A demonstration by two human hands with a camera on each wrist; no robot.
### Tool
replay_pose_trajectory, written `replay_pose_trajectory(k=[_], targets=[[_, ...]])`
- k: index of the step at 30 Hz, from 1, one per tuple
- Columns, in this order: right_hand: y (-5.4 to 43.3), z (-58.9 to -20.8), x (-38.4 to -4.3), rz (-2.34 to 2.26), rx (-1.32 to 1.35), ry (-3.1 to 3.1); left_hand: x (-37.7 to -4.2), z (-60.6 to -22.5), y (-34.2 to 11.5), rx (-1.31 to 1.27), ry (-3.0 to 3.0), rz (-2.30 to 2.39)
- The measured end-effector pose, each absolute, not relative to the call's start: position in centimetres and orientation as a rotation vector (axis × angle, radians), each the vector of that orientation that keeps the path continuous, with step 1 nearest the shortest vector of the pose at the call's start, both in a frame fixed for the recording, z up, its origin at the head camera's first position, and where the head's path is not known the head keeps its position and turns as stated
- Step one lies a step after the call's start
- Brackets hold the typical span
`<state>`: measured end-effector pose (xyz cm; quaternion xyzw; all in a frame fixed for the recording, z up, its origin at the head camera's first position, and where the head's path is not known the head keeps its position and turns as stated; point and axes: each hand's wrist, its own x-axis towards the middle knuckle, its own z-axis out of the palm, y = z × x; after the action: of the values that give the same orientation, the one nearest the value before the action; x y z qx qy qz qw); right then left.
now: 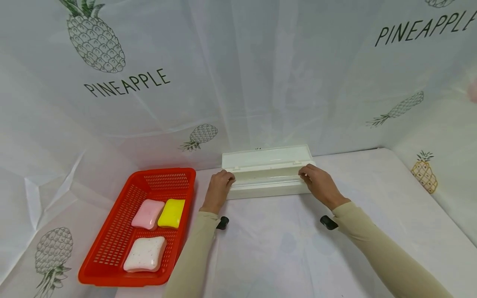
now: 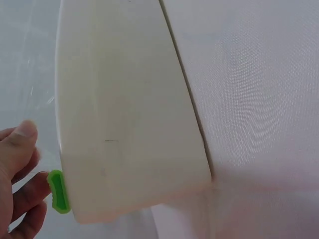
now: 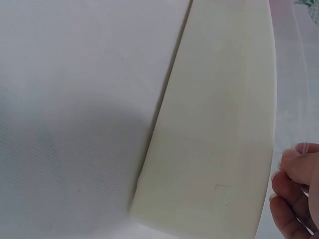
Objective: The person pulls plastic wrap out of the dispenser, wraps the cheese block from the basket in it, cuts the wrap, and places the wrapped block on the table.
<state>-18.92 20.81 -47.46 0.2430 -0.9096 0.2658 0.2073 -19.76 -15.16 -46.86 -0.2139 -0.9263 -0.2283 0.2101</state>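
Observation:
A long white plastic cling film dispenser (image 1: 266, 191) lies on the table with its lid (image 1: 268, 156) raised at the back. My left hand (image 1: 219, 188) is at its left end, thumb and fingertips pinched together on clear film (image 2: 37, 74), which glints in the left wrist view. A green slider (image 2: 60, 193) sticks out beside those fingers. At the dispenser's right end, my right hand (image 1: 321, 183) pinches the film (image 3: 295, 64) between thumb and forefinger, a crease running down to the fingertips in the right wrist view.
To the left stands a red plastic basket (image 1: 112, 231) holding a pink soap-like bar (image 1: 148, 214), a yellow one (image 1: 171, 213) and a speckled white one (image 1: 145, 254). A pineapple-printed curtain (image 1: 253, 82) hangs close behind the dispenser. Pale cloth covers the table (image 1: 272, 248).

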Motion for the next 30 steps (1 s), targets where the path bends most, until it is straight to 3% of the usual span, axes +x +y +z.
replay_pose_trajectory(k=[30], targets=[[20.6,-47.6,-19.1,0.808,0.578,-2.526,-18.5,-44.1,-14.2,-0.365,-2.536,-0.723]])
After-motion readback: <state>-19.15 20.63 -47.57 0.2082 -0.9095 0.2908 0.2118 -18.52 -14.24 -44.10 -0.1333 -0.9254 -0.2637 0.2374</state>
